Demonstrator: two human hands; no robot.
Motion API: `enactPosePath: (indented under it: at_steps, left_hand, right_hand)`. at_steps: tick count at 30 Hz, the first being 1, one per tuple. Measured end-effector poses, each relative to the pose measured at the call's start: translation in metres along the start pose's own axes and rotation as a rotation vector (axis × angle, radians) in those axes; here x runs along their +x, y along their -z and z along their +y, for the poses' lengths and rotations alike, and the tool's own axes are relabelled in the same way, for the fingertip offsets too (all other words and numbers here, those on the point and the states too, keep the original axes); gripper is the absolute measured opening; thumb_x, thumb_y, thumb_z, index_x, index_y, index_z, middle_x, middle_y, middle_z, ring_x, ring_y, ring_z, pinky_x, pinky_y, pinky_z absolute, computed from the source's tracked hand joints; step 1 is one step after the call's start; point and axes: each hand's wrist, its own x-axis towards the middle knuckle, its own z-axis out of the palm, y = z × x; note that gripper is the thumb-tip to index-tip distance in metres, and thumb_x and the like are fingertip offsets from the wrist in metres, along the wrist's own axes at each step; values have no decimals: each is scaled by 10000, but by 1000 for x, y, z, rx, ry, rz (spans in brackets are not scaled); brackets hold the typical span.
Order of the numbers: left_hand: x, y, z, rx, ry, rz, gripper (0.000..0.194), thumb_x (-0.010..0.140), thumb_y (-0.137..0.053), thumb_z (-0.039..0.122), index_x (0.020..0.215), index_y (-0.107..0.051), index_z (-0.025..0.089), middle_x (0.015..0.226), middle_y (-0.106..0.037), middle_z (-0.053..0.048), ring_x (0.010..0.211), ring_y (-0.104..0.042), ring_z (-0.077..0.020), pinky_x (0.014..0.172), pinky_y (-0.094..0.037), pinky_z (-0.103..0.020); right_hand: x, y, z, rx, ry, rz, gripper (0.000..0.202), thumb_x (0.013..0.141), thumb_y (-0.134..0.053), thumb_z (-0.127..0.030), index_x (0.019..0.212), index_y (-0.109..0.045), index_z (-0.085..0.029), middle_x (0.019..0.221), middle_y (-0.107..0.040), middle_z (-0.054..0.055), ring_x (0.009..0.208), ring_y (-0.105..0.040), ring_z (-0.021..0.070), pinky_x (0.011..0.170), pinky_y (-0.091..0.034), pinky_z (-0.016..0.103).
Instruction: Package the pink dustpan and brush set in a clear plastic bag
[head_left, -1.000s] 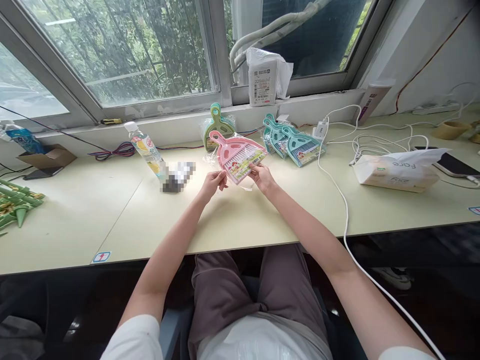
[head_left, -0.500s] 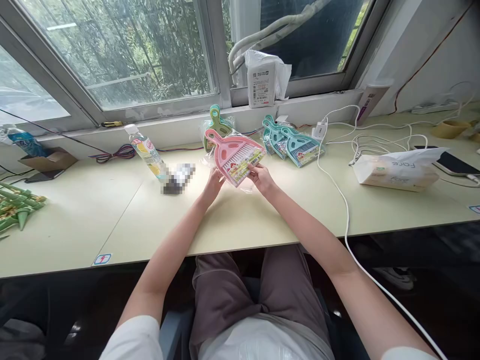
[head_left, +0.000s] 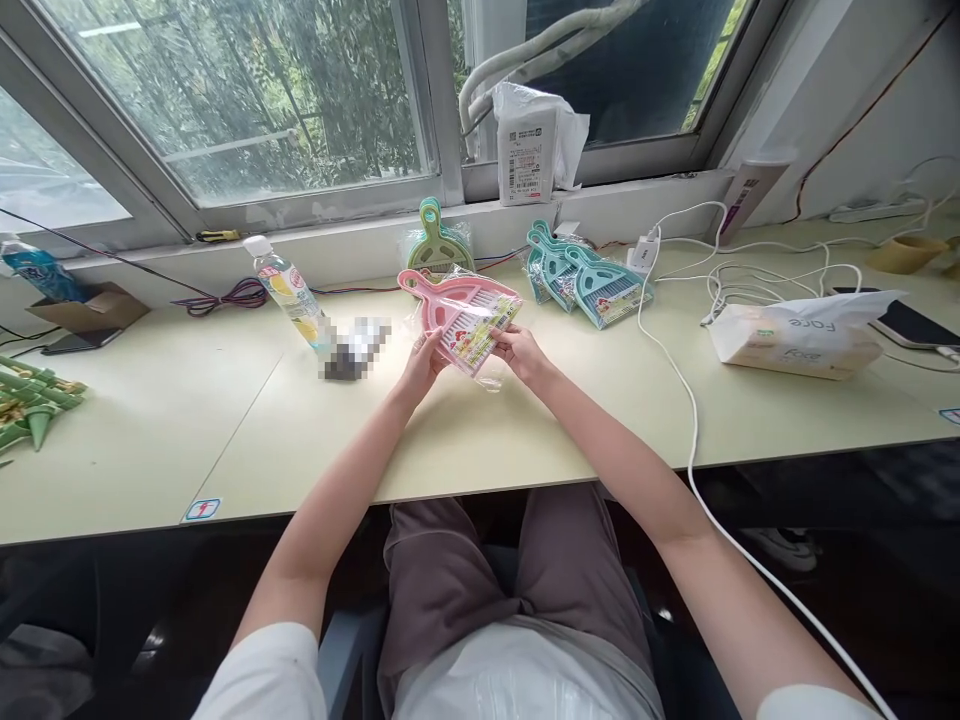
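A pink dustpan and brush set point(head_left: 457, 308) in clear plastic wrap is held tilted above the table, its handle pointing to the upper left. My left hand point(head_left: 424, 368) grips its lower left edge, thumb on top. On the right side, my right hand point(head_left: 520, 352) pinches the wrapped edge near the printed label. Loose plastic hangs below the set. Behind it, a green dustpan set point(head_left: 436, 240) leans against the wall under the window. Teal dustpan sets point(head_left: 606, 288), wrapped as well, lie to the right of it.
A drink bottle point(head_left: 289, 292) stands left, beside a blurred patch. A tissue pack point(head_left: 795, 335), white cables point(head_left: 750, 285) and a phone point(head_left: 919, 322) lie right. One cable crosses the table's front edge. Green plant pieces point(head_left: 37, 400) lie far left; a white package point(head_left: 527, 160) sits on the sill.
The pink set has come slightly down and left, lying flatter. My left thumb now rests over its front edge. The view has shifted a little.
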Motion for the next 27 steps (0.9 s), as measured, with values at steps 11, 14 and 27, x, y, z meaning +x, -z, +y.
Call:
enactPosePath:
  at_steps: [11,14,27]
  left_hand:
    - [-8,-3,9,177,-29,-137,569,807,-633,564,1242,-557,206,1262,-643,-97,1136,-623,-248,853,-564,-356]
    - [-8,-2,10,178,-37,-174,601,820,-594,606,1255,-558,193,1306,-615,-118,1168,-604,-262,875,-560,-367]
    - [-6,1,3,137,33,-160,446,823,-641,477,1168,-578,203,1153,-689,-76,978,-685,-208,820,-588,-372]
  right_hand:
    - [1,4,-3,1,51,-28,79,776,-715,-100,806,-684,-166,826,-763,31,802,-717,164,876,-574,335]
    - [0,4,-6,-4,65,-31,72,780,-709,-102,808,-689,-166,846,-763,32,802,-716,164,879,-571,334]
    - [4,10,-10,-49,70,-73,91,752,-743,-116,810,-693,-165,830,-764,33,785,-716,173,849,-587,350]
